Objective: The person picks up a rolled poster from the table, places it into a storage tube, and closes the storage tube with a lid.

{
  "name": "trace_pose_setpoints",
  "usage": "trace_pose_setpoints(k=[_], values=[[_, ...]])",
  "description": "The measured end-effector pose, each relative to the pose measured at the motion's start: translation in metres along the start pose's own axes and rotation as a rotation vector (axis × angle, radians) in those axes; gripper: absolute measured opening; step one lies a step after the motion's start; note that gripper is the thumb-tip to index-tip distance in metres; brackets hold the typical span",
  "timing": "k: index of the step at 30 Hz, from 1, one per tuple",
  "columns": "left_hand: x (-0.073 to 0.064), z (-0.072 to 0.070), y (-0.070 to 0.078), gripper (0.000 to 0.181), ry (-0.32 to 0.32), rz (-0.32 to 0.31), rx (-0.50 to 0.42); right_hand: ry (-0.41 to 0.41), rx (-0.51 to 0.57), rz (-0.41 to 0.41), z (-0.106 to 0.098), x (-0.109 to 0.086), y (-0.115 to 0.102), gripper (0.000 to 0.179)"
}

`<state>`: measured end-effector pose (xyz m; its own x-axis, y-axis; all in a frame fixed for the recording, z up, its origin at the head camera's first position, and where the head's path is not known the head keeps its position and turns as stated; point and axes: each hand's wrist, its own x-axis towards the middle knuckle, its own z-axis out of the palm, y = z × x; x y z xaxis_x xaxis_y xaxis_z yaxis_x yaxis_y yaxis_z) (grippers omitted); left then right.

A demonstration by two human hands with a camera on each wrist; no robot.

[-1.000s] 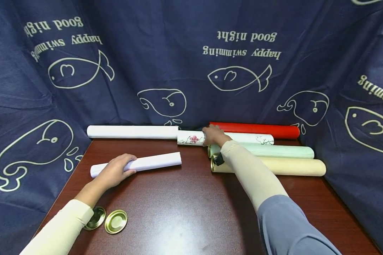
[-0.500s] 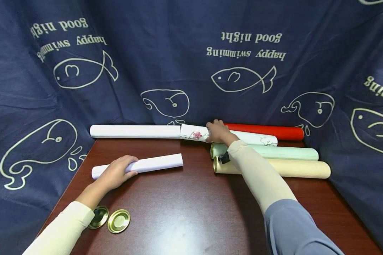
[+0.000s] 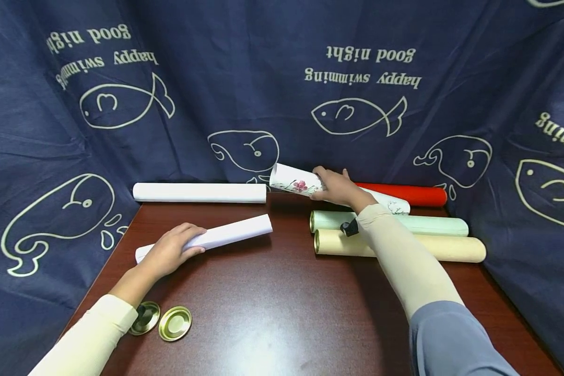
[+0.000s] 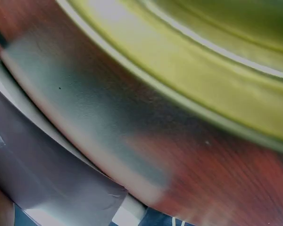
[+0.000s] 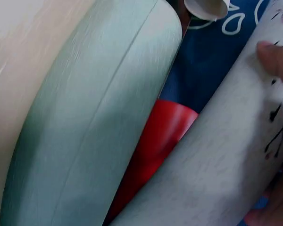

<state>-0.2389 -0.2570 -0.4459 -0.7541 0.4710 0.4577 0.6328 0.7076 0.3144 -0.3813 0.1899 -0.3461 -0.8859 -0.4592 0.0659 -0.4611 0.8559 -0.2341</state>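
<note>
My left hand [image 3: 173, 249] grips a rolled sheet of white paper [image 3: 237, 231] on the left of the table, its right end tipped slightly up off the surface. At the back, my right hand [image 3: 339, 186] holds a floral paper roll [image 3: 291, 178] printed with a pink blossom and dark branches. That roll's left end is raised, while its right end stays low near the red roll [image 3: 404, 194]. In the right wrist view, thumb and fingers lie around the floral roll [image 5: 212, 155], beside the pale green tube [image 5: 92, 117].
Another white roll [image 3: 199, 192] lies along the back left edge. A pale green tube [image 3: 427, 225] and a cream tube [image 3: 432, 247] lie parallel at right. Two gold round lids [image 3: 175, 324] sit near my left forearm. A navy printed cloth [image 3: 244, 78] walls the table [image 3: 244, 297].
My right hand has lifted the floral roll's left end off the table and shifted it slightly right. The right end of the white roll under my left hand has risen a little.
</note>
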Motion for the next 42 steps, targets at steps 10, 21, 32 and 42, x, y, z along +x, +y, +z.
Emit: trace_pose_setpoints(k=[10, 21, 32, 42], values=[[0.003, -0.002, 0.009, 0.036, 0.028, 0.027, 0.024, 0.066, 0.063, -0.161, -0.014, -0.017, 0.01, 0.078], [0.006, -0.001, 0.022, 0.035, 0.103, 0.118, 0.021, 0.22, -0.115, -0.258, -0.037, -0.07, 0.002, 0.078], [-0.005, -0.013, 0.043, 0.042, 0.131, 0.085, 0.024, 0.401, -0.146, -0.401, -0.025, -0.138, -0.004, 0.076], [-0.005, -0.029, 0.064, 0.044, 0.158, 0.124, 0.015, 0.431, -0.156, -0.441, -0.007, -0.18, -0.016, 0.072]])
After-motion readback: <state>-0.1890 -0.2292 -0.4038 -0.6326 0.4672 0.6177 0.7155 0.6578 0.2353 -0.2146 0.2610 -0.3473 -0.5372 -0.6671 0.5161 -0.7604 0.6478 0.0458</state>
